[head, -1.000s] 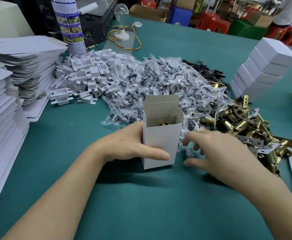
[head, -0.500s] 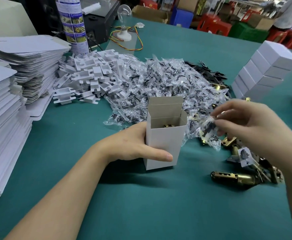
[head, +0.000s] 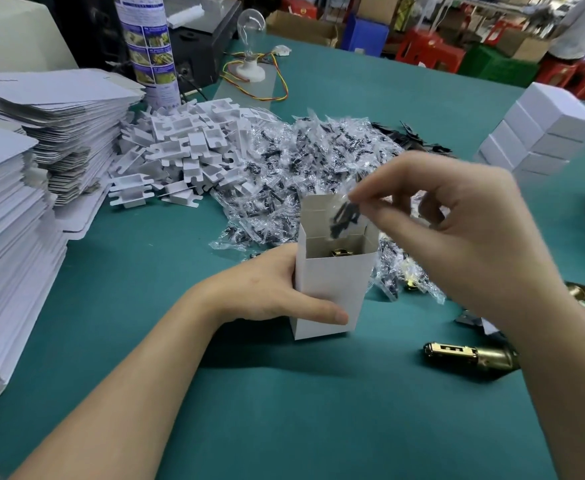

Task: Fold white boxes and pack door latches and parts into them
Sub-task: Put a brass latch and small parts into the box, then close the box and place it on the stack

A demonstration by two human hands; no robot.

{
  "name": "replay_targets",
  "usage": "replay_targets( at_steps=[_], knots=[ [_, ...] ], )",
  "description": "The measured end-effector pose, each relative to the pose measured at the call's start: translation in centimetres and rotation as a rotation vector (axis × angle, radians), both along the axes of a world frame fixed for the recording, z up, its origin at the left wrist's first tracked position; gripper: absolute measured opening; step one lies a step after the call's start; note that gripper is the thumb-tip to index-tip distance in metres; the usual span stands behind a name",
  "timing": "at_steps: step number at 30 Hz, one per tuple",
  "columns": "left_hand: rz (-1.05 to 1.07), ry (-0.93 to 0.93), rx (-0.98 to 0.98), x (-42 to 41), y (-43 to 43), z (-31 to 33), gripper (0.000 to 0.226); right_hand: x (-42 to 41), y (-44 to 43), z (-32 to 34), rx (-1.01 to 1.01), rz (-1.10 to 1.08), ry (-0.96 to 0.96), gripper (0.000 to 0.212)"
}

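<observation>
- White box [head: 332,292]: stands upright on the green counter [head: 284,410], top flaps open, rear flap raised.
- Left hand [head: 270,289]: grips the box from its left side, thumb laid across the front face; the other fingers go behind the box, out of sight.
- Brass part [head: 340,252]: inside the box, only its top showing at the mouth.
- Right hand [head: 457,220]: raised above and right of the box, thumb and first fingers [head: 381,183] clamped together on a small clear bag.
- Small clear bag [head: 344,216]: holds dark pieces and hangs directly over the box mouth, in front of the rear flap.
- Heap of clear bags [head: 301,168]: just behind the box, spilling to its right.
- White plastic pieces [head: 183,150]: piled behind and left of the box.
- Flat box blanks [head: 59,126]: tall stacks, well to the left of the box.
- Closed white boxes [head: 540,133]: stacked well to the right of the box and behind it.
- Brass latch [head: 471,355]: lies on its side, right of the box and nearer the viewer, partly under the right forearm.
- Light bulb [head: 251,22]: on a white base, far behind the box.
</observation>
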State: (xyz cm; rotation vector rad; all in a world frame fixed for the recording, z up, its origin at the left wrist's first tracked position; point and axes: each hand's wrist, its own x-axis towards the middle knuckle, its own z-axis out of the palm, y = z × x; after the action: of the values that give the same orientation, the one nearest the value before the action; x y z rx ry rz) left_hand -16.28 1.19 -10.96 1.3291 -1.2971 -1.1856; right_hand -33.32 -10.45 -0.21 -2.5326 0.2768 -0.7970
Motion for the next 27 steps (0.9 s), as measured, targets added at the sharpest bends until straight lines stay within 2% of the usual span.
replay_targets(
  at_steps=[4,7,9,11,14,16,18,20,22,24,27],
  knots=[
    [0.008,-0.047,0.010,0.1,0.0,0.1,0.044,0.7,0.7,-0.6,-0.173,0.001,0.097,0.012],
    [0.028,-0.099,-0.007,0.0,-0.1,0.3,0.048,0.9,1.2,-0.8,-0.135,0.044,0.197,0.012],
    [0.013,-0.124,-0.003,0.0,-0.1,0.3,0.057,1.0,1.4,-1.0,-0.104,0.069,0.265,0.019],
    [0.012,-0.132,0.015,0.1,-0.1,0.3,0.058,0.8,1.2,-1.3,-0.099,0.064,0.241,0.021],
    [0.019,-0.085,0.028,0.4,0.2,0.3,0.047,-0.1,0.2,-1.8,-0.123,-0.045,0.050,0.019],
    [0.021,0.024,0.014,0.7,0.4,0.4,0.044,-0.7,-0.6,-2.9,0.022,-0.154,-0.087,0.018],
    [0.043,0.123,-0.020,0.9,0.8,0.7,0.056,-1.0,-1.0,-4.4,0.336,-0.229,-0.165,0.016],
    [0.035,0.201,-0.050,1.0,0.9,0.7,0.077,-1.0,-0.6,-6.2,0.653,-0.259,-0.140,0.016],
    [0.007,0.303,-0.039,0.9,0.7,0.7,0.073,-0.6,-0.1,-7.5,0.956,-0.229,-0.109,0.018],
    [0.003,0.375,-0.009,0.7,0.4,0.5,0.061,-0.5,0.2,-8.1,1.105,-0.186,-0.081,0.023],
    [0.009,0.385,-0.018,0.8,0.3,0.2,0.056,-0.5,0.1,-8.1,1.179,-0.146,-0.065,0.033]
  ],
)
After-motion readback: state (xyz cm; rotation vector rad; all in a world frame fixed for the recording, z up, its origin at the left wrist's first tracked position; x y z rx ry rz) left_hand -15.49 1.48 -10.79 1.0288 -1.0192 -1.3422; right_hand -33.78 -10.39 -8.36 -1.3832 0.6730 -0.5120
